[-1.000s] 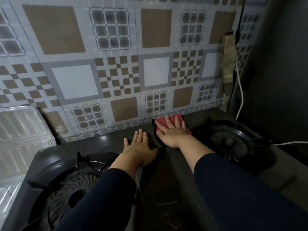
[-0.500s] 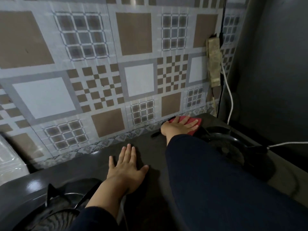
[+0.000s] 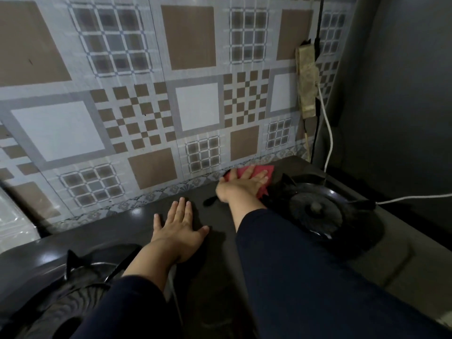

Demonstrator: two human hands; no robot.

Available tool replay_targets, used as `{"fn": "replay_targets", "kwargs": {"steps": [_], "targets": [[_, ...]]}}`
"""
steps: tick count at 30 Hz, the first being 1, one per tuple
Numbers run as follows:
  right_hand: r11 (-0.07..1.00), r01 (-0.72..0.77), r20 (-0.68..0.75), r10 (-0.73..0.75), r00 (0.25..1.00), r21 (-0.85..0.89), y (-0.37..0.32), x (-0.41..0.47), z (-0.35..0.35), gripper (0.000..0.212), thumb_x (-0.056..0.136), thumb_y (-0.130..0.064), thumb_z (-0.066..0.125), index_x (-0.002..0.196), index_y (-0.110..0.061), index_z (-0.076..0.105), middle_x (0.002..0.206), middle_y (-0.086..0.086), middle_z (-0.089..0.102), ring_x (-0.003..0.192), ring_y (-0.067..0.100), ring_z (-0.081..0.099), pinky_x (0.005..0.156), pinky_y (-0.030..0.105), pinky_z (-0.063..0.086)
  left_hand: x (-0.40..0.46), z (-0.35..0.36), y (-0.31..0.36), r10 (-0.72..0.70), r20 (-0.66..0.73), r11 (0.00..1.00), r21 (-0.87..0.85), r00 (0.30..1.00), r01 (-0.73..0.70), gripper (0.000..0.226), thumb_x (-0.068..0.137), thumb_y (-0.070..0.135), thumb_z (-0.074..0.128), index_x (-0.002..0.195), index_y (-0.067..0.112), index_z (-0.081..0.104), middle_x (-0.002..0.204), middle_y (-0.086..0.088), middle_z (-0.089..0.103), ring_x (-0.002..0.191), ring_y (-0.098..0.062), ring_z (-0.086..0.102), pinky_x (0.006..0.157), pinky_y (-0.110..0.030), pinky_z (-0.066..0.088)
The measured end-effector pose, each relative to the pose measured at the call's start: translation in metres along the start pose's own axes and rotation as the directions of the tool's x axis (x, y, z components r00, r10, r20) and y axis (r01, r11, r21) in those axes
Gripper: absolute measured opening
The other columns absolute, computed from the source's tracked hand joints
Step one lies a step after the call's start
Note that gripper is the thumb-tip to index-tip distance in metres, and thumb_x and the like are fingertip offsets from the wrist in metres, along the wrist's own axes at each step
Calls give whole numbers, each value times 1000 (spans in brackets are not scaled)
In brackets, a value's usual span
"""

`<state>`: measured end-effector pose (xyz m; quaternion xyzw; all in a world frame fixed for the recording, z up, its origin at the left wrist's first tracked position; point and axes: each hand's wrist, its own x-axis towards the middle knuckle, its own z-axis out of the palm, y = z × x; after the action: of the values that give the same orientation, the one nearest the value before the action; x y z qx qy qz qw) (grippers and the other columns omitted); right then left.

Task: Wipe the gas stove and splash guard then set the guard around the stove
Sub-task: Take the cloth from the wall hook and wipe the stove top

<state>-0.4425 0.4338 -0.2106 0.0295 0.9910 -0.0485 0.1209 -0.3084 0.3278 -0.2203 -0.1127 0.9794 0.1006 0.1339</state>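
A black two-burner gas stove [image 3: 215, 263] fills the lower view, with one burner [image 3: 315, 211] at the right and another [image 3: 73, 289] at the lower left. My right hand [image 3: 241, 185] lies flat on a red cloth [image 3: 265, 173], pressing it on the stove's back edge beside the right burner. My left hand [image 3: 179, 231] rests palm down with fingers spread on the stove's middle. A strip of the shiny foil splash guard [image 3: 12, 221] shows at the far left edge.
A tiled wall [image 3: 195, 106] rises right behind the stove. A grimy power strip [image 3: 307, 81] hangs on it at the right, with a white cable [image 3: 329, 140] running down behind the right burner. A dark grey wall [image 3: 403, 106] closes the right side.
My right hand has slid the red cloth to the right along the stove's back edge, up to the right burner. The view has swung right, so the splash guard is nearly out of frame.
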Motion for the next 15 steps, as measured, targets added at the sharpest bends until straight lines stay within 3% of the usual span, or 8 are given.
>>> {"fn": "replay_targets", "kwargs": {"steps": [6, 10, 15], "targets": [[915, 403, -2, -403, 915, -5, 28, -70, 24, 58, 96, -54, 13, 149, -39, -3, 159, 7, -16, 143, 42, -15, 117, 51, -9, -25, -10, 3, -10, -87, 999, -35, 996, 7, 71, 97, 44, 31, 151, 15, -4, 160, -2, -15, 146, -16, -15, 116, -50, -10], [870, 492, -3, -493, 870, -7, 54, -107, 31, 56, 95, -55, 15, 148, -43, 0, 160, -1, -12, 146, 33, -12, 118, 45, -8, -60, -11, 8, 47, -67, 999, 26, 997, -45, 76, 93, 35, 43, 151, 13, -1, 161, -3, -9, 147, -18, -11, 116, -50, -5], [830, 558, -30, -558, 829, -27, 87, -151, 41, 57, 96, -56, 15, 148, -42, 0, 160, -7, -10, 147, 24, -11, 119, 41, -6, -101, 6, 15, 72, -60, 996, 58, 996, -68, 71, 96, 35, 38, 151, 11, 0, 161, -4, -7, 148, -19, -10, 117, -51, -4]]}}
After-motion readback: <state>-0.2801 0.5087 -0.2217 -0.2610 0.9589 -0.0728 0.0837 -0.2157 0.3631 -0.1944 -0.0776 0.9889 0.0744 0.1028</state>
